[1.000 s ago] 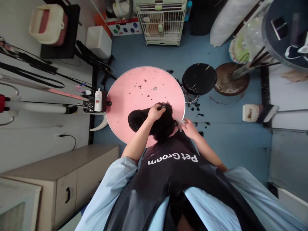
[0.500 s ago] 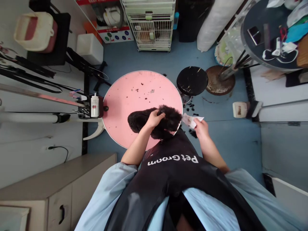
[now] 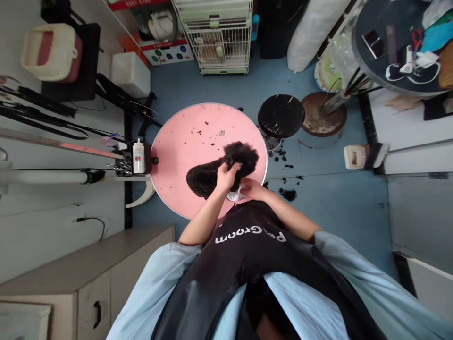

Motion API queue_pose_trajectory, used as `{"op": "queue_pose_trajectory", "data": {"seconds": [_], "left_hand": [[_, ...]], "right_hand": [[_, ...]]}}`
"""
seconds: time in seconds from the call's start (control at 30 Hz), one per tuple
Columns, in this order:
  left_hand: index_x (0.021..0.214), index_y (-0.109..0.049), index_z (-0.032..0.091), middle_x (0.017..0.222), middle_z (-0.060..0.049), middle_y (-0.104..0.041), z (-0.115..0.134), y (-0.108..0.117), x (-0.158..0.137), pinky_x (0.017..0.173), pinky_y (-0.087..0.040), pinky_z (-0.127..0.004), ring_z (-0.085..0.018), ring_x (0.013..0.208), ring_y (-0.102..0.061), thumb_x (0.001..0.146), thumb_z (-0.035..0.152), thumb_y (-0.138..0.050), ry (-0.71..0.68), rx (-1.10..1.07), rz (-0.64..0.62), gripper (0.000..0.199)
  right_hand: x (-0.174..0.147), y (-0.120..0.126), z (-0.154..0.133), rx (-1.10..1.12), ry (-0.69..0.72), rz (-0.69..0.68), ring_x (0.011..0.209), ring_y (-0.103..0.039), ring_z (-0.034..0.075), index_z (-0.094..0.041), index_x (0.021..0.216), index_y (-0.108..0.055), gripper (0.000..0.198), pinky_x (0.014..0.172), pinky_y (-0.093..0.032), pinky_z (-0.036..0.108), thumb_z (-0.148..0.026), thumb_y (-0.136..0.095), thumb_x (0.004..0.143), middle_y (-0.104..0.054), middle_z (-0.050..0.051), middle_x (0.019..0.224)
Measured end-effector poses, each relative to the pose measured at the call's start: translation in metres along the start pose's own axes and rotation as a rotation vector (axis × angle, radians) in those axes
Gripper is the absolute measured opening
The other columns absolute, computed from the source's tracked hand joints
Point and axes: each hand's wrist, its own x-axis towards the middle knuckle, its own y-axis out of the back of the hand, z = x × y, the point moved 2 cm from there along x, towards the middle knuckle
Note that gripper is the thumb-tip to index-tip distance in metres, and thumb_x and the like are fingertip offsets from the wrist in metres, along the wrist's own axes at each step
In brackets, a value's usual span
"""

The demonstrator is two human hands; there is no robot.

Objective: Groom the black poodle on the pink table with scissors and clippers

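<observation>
A small black curly-coated dog (image 3: 201, 180) is on the round pink table (image 3: 173, 141), its fluffy end toward the right rim. My left hand (image 3: 225, 176) has its fingers closed in the dark fur near that fluffy end. Low beside the dog, close to my apron, my right hand (image 3: 252, 190) grips a crumpled white wipe (image 3: 233, 195). Part of the wipe is hidden behind the fingers. Whether it presses on the fur I cannot tell.
Black fur clippings (image 3: 205, 137) dot the tabletop, and more lie on the blue floor. A white bottle (image 3: 138, 158) and scissors (image 3: 122, 166) sit in a holder at the left rim. Right of the table stands a black stool (image 3: 281, 115); a wire cage (image 3: 222, 47) is beyond.
My right hand has moved left with the wipe, from beyond the table's right rim to the dog's near side. The dog's fluffy end has shifted slightly up and left.
</observation>
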Motion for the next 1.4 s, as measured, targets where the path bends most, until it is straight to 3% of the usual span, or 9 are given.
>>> {"op": "queue_pose_trajectory", "data": {"seconds": [0.2,0.4,0.6,0.67,0.83,0.97,1.07,1.27,1.4], "left_hand": [[0.092,-0.061,0.013,0.096,-0.006,-0.069,0.021,0.012,0.019,0.08,-0.051,-0.027,-0.017,0.088,-0.064,0.077,0.036,-0.059,-0.035,-0.016,0.149,0.027],[0.1,-0.06,0.014,0.104,-0.008,-0.068,0.042,0.011,0.033,0.083,-0.052,-0.029,-0.019,0.095,-0.065,0.082,0.04,-0.055,-0.088,0.054,0.22,0.032],[0.099,-0.062,0.013,0.104,-0.01,-0.068,0.048,0.0,0.034,0.088,-0.05,-0.031,-0.02,0.098,-0.064,0.083,0.038,-0.055,-0.196,0.113,0.167,0.03],[0.098,-0.062,0.012,0.101,-0.01,-0.068,0.046,-0.006,0.035,0.087,-0.05,-0.031,-0.019,0.094,-0.064,0.082,0.036,-0.055,-0.221,0.118,0.145,0.029],[0.097,-0.062,0.013,0.1,-0.009,-0.068,0.05,-0.012,0.03,0.084,-0.049,-0.029,-0.018,0.093,-0.063,0.08,0.036,-0.058,-0.226,0.124,0.136,0.029],[0.092,-0.062,0.013,0.095,-0.008,-0.068,0.06,0.001,0.023,0.081,-0.049,-0.029,-0.018,0.089,-0.062,0.08,0.036,-0.058,-0.26,0.089,0.172,0.026],[0.09,-0.061,0.014,0.094,-0.007,-0.067,0.067,0.017,0.014,0.083,-0.048,-0.029,-0.018,0.09,-0.061,0.082,0.033,-0.055,-0.345,0.131,0.213,0.022],[0.085,-0.061,0.016,0.086,-0.007,-0.066,0.06,0.027,0.003,0.076,-0.048,-0.029,-0.019,0.081,-0.061,0.08,0.021,-0.054,-0.38,0.385,0.172,0.01],[0.084,-0.061,0.015,0.086,-0.008,-0.067,0.042,0.019,0.008,0.077,-0.048,-0.031,-0.02,0.081,-0.061,0.081,0.022,-0.053,-0.374,0.312,0.134,0.011]], "right_hand": [[0.065,0.031,0.021,0.204,-0.026,0.248,0.083,-0.061,0.019,-0.014,0.088,-0.069,0.023,0.076,-0.046,0.028,-0.024,-0.06,0.069,-0.069,0.002,0.084],[0.044,0.042,0.038,0.472,-0.311,0.307,0.069,-0.062,0.019,-0.014,0.076,-0.069,0.032,0.066,-0.048,0.029,-0.043,-0.056,0.075,-0.068,0.004,0.068],[-0.03,0.127,0.049,0.015,-0.346,1.229,0.085,-0.061,0.025,-0.013,0.073,-0.067,0.038,0.079,-0.048,0.037,-0.045,-0.048,0.08,-0.064,0.011,0.08],[-0.038,0.134,0.022,-0.125,-0.216,1.322,0.098,-0.058,0.027,-0.012,0.086,-0.069,0.039,0.09,-0.045,0.042,-0.043,-0.046,0.083,-0.063,0.014,0.093],[0.008,0.065,-0.068,0.041,0.125,0.883,0.12,-0.048,0.03,-0.019,0.116,-0.061,0.039,0.106,-0.034,0.046,-0.039,-0.039,0.091,-0.062,0.013,0.11],[0.047,0.02,-0.1,0.204,0.291,0.647,0.123,-0.047,0.027,-0.02,0.118,-0.058,0.039,0.108,-0.033,0.042,-0.034,-0.031,0.094,-0.06,0.011,0.119],[0.057,0.022,-0.104,0.165,0.276,0.537,0.114,-0.053,0.024,-0.018,0.113,-0.059,0.037,0.102,-0.039,0.037,-0.028,-0.03,0.092,-0.062,0.01,0.116],[0.045,0.041,-0.104,-0.556,0.063,0.203,0.086,-0.063,0.031,-0.009,0.099,-0.064,0.028,0.08,-0.045,0.04,-0.018,-0.042,0.086,-0.068,0.02,0.088],[0.038,0.052,-0.099,-0.718,-0.014,0.105,0.082,-0.065,0.03,-0.009,0.101,-0.064,0.026,0.072,-0.046,0.037,-0.012,-0.045,0.083,-0.069,0.022,0.088]]}}
